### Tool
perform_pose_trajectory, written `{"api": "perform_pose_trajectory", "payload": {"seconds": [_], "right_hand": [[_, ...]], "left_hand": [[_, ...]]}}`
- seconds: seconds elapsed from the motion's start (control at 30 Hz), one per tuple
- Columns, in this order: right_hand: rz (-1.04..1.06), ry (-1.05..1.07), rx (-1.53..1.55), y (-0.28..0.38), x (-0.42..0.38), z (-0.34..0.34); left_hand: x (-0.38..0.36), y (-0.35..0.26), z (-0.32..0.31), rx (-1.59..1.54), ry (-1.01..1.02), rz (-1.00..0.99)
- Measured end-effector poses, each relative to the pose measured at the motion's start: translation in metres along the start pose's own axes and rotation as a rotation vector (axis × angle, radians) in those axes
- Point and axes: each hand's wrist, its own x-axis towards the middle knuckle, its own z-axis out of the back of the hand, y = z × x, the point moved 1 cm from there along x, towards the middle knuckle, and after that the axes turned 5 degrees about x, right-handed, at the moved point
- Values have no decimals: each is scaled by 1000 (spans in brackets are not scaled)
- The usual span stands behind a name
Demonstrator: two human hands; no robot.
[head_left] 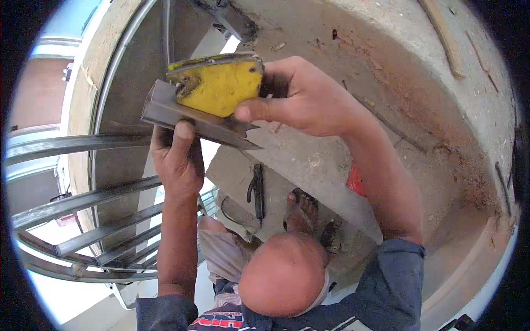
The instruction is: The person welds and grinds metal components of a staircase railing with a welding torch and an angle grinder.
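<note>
Bald head [281, 276] showing nearest; my left hand [179, 160] gripping metal profile [165, 105], right hand [301, 99] pinching yellow block [223, 87]; shirt lettering [221, 321] showing, not fully readable.

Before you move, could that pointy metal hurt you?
It might. The grey metal piece with jagged, pointed ends has a spike just below the right thumb, so a slip of the right hand could mean a scratch. If the left hand's grip loosened, the piece might fall, perhaps onto the uncovered toes. The black long-handled tool lies beside that foot, so a step sideways might trip on it.
</note>
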Motion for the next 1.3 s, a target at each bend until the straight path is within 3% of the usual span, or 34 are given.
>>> {"api": "perform_pose_trajectory", "payload": {"seconds": [0.07, 0.17, 0.2, 0.27, 0.4, 0.47, 0.5, 0.53, 0.6, 0.63, 0.7, 0.8, 1.0, 1.13, 1.23, 1.3], "right_hand": [[-195, -73, -156, -1, -1, -2], [-42, -142, -372, -4, -4, -2], [-42, -150, -375, 4, -7, -2], [-265, -146, -497, 24, -12, 0], [-187, -57, -685, 14, -32, 25], [-326, -166, -900, 19, -47, 41], [-400, -237, -1049, 16, -49, 42], [-396, -243, -1045, 13, -49, 40], [149, -456, -954, 14, -48, 24], [148, -454, -949, 14, -43, 18], [202, -488, -567, 18, -32, 8], [94, -446, -471, 20, -22, 3], [209, -562, -330, 13, -11, 1], [397, -431, -515, 5, -7, 0], [303, -483, -388, 8, -10, -3], [80, -582, -681, 10, -19, 1]], "left_hand": [[2, 0, -6, -2, -22, 13], [6, 4, -11, -63, 22, 16], [6, 5, -13, -82, 11, 22], [7, 10, -18, -106, 11, 26], [10, 18, -20, -112, 42, 125], [17, 17, -14, -432, 48, 384], [19, 20, -11, -409, -21, 395], [22, 20, -11, -403, -17, 393], [21, 20, -13, -438, -21, 431], [22, 26, -14, -445, -14, 414], [19, 24, -20, -448, -16, 459], [16, 24, -23, -460, 7, 511], [14, 20, -24, -464, 15, 459], [11, 19, -25, -444, 22, 455], [9, 20, -28, -428, 37, 439], [6, 24, -24, -408, 40, 429]]}}
